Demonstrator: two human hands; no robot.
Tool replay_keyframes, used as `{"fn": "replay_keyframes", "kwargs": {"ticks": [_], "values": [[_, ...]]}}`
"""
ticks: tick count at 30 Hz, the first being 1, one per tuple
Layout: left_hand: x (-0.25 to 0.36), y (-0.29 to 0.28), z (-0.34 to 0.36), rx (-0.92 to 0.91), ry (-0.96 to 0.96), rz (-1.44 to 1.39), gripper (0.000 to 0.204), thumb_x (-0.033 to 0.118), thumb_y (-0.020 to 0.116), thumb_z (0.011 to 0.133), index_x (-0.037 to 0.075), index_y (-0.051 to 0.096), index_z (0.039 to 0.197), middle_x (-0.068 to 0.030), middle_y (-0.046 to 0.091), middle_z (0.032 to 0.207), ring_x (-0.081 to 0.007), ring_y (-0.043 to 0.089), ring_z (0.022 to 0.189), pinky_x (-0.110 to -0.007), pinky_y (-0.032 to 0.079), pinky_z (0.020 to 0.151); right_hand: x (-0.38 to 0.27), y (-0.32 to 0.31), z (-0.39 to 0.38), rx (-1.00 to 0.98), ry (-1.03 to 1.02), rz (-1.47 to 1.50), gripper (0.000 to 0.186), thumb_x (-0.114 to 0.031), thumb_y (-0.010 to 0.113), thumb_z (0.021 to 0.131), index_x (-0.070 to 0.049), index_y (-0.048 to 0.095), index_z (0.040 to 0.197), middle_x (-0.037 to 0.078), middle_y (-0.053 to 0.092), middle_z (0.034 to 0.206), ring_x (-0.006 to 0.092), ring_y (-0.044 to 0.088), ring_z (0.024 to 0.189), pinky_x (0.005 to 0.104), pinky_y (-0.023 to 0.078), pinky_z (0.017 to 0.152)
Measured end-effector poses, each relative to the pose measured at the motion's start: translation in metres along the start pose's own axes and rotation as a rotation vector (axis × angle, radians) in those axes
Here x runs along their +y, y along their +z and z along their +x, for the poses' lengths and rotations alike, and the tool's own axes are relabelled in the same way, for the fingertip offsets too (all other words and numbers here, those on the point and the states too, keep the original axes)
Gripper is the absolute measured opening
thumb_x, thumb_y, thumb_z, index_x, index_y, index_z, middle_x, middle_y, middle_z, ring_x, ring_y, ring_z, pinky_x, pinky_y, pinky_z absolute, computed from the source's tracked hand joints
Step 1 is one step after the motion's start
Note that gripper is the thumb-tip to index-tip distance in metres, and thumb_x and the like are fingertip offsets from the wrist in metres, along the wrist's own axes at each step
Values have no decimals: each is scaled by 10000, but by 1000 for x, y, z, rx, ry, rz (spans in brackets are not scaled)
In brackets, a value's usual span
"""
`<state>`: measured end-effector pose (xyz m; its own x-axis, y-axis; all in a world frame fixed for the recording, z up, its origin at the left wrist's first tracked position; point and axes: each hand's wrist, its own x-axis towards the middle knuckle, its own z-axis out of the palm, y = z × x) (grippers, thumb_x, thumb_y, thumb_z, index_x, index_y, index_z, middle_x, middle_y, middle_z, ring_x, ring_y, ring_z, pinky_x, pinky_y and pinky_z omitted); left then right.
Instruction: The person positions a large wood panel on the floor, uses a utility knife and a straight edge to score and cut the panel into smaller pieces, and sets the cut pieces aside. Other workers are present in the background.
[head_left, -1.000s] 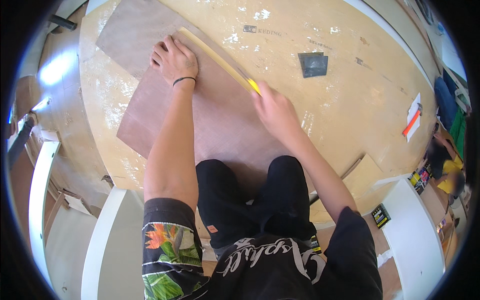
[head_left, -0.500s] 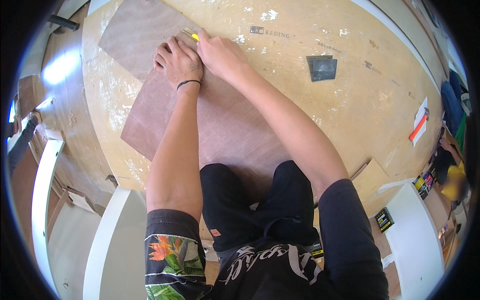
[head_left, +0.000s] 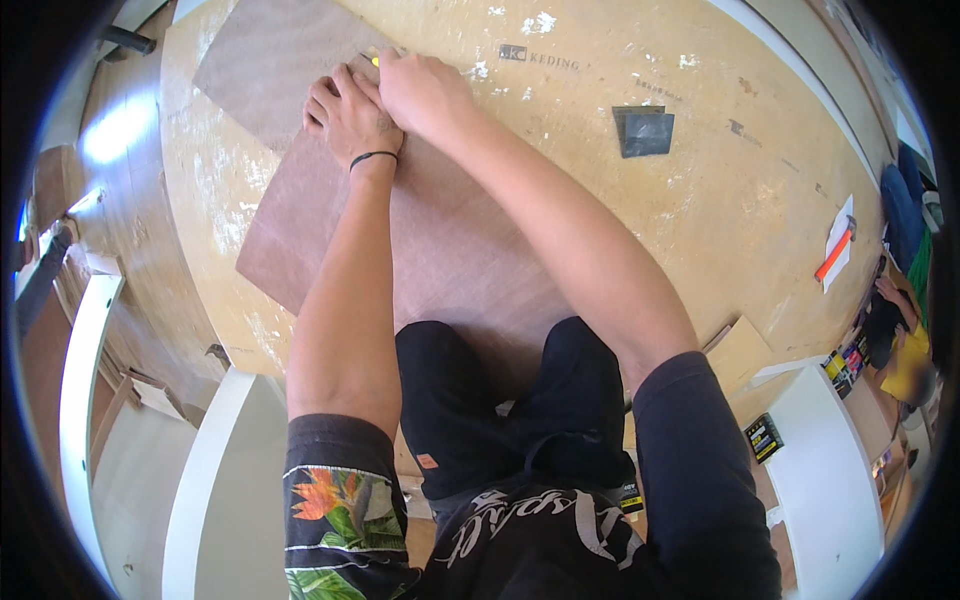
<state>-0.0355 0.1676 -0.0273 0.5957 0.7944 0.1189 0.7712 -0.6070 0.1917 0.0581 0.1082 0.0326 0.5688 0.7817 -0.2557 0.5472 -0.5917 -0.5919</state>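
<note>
A thin brown wood sheet (head_left: 460, 245) lies before my knees on a large yellowish board, and another brown sheet (head_left: 265, 70) lies at its far left. My left hand (head_left: 350, 118) presses down where the two sheets meet, fingers bent and slightly spread. Right beside it, my right hand (head_left: 425, 92) is closed around a small yellow utility knife (head_left: 376, 61). Only the knife's yellow front and dark narrow tip show; the rest is hidden in my fingers. The tip is near the upper sheet's right edge; contact cannot be made out.
The worn yellowish board (head_left: 580, 190) carries a folded dark grey sheet (head_left: 645, 134) and, far right, an orange-red tool (head_left: 832, 260) on white paper. White panels (head_left: 205, 490) stand at both lower sides. A person in yellow and black (head_left: 905, 350) is at the right rim.
My right hand, with the knife, has moved slightly left and toward the far side. My left hand still presses the sheets, and the whole view has shifted slightly.
</note>
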Motion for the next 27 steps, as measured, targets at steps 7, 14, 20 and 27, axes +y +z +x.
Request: {"fn": "replay_keyframes", "kwargs": {"ticks": [7, 14, 20, 27], "values": [[-2, 6, 3, 109, 45, -36, 324, 335, 475, 944, 110, 546, 1166, -179, 494, 1180, -373, 428, 1145, -519, 254, 1038, 7, 9, 11, -170, 38, -119, 405, -340, 469, 993, 17, 573, 1153, 250, 696, 972, 373, 695, 922, 453, 569, 798], [6, 1, -2, 161, -21, 0, 306, 273, 434, 989, 92, 591, 1179, -175, 568, 1140, -363, 520, 1084, -484, 385, 958, 29, 8, -43, -176, 81, -97, 318, -231, 430, 992, -4, 630, 1089, 250, 696, 952, 388, 697, 891, 479, 568, 782], [7, -1, -1, 182, -19, -20, 296, 279, 435, 990, 97, 592, 1161, -179, 570, 1131, -371, 526, 1069, -481, 396, 947, 60, -15, -114, -291, 82, -93, 257, -214, 452, 997, 8, 510, 1111, 254, 669, 830, 421, 678, 784, 516, 544, 688], [3, 4, -2, 181, -6, -37, 275, 297, 438, 988, 108, 593, 1114, -184, 577, 1104, -377, 533, 1057, -492, 408, 925, 97, -24, -208, -378, 163, -102, 248, -238, 457, 1006, -12, 457, 1108, 254, 645, 765, 453, 650, 729, 547, 508, 645]]}}
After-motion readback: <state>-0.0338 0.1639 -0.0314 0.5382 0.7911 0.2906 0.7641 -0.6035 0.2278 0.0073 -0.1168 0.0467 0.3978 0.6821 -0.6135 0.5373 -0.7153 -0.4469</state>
